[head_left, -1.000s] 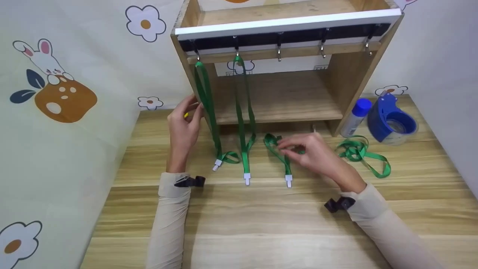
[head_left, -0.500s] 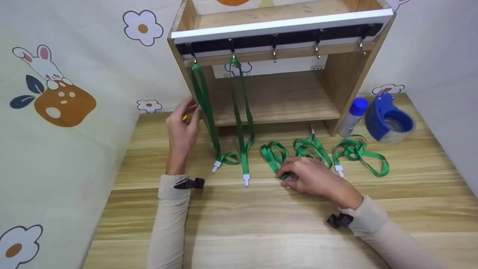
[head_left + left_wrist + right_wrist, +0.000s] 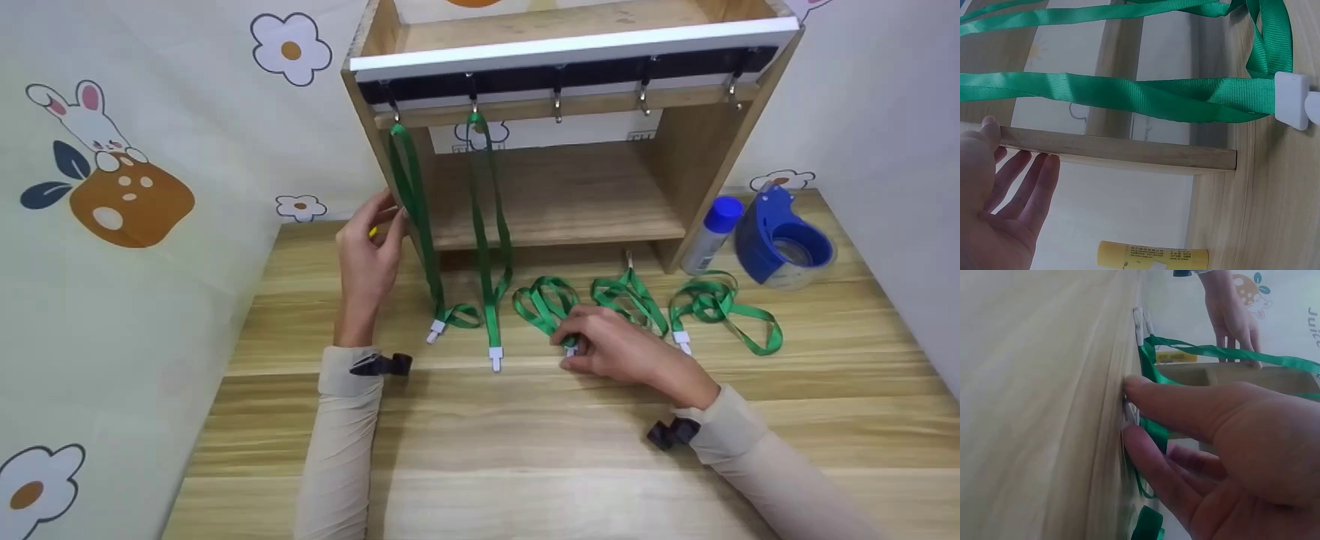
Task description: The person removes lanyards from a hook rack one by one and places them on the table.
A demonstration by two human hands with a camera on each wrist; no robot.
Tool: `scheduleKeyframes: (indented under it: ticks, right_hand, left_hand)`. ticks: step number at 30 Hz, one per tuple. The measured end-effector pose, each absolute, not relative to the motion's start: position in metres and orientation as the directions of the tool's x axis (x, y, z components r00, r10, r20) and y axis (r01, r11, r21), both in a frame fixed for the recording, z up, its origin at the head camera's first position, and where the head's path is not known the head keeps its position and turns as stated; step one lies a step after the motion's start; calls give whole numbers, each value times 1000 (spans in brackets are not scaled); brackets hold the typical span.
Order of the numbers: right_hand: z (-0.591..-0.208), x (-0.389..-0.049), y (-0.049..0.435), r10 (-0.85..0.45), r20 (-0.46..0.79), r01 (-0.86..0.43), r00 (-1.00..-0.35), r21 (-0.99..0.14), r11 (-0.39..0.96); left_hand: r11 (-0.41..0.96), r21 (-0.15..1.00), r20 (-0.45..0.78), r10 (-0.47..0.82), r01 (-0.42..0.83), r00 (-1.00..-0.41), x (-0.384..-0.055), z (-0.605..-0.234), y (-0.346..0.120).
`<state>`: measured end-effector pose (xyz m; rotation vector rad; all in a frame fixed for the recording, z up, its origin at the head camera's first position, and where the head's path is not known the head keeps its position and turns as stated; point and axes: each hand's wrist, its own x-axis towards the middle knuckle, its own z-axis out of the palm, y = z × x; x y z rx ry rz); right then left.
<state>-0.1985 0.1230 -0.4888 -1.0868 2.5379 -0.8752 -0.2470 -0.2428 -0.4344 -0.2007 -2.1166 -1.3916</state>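
My left hand (image 3: 367, 255) holds the left side panel of the wooden shelf (image 3: 562, 191), thumb and fingers on opposite faces of the panel's edge (image 3: 1123, 151). With thumb and index finger my right hand (image 3: 622, 345) pinches the white clip (image 3: 571, 350) of a green lanyard (image 3: 541, 306) lying loosely looped on the table. That clip is mostly hidden by the fingers. Two green lanyards, the left one (image 3: 412, 191) and its neighbour (image 3: 482, 240), hang from the two leftmost hooks, their white clips down at the table.
Further right lie two more green lanyards, one with a metal hook (image 3: 629, 260) and one tangled (image 3: 712, 304). A blue-capped bottle (image 3: 709, 240) and a blue tape dispenser (image 3: 769, 240) stand beside the shelf. Behind its left panel is a yellow tube (image 3: 1151, 256).
My right hand has come down from the lanyard's ribbon to its clip, and the clip has shifted slightly left and toward the shelf. The left hand has stayed on the panel.
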Motion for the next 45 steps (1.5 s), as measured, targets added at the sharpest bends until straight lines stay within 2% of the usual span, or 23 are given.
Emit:
scheduleKeyframes:
  ticks: [8, 15, 20, 24, 35, 45]
  right_hand:
    - [-480, -207, 115, -690, 63, -599, -721, -559, 574]
    - [-451, -218, 114, -508, 332, -589, -795, -625, 513]
    - [-433, -224, 107, -349, 482, -593, -804, -700, 398]
    - [-426, -228, 94, -284, 553, -621, -783, -717, 317]
    - [-422, -235, 46, -254, 523, -573, -813, -798, 190]
    - [-417, -241, 8, -212, 505, -544, -837, -811, 215]
  left_hand:
    - [426, 776, 573, -166, 465, -803, -252, -442, -250]
    - [440, 782, 559, -181, 442, -809, -245, -431, -243]
    - [432, 789, 549, -179, 437, -816, -235, -419, -238]
    - [428, 800, 531, -179, 420, -828, -234, -418, -237]
    - [474, 758, 584, -186, 448, -790, -248, -437, -244]
    - [466, 763, 580, -186, 449, -793, -254, -444, -249]
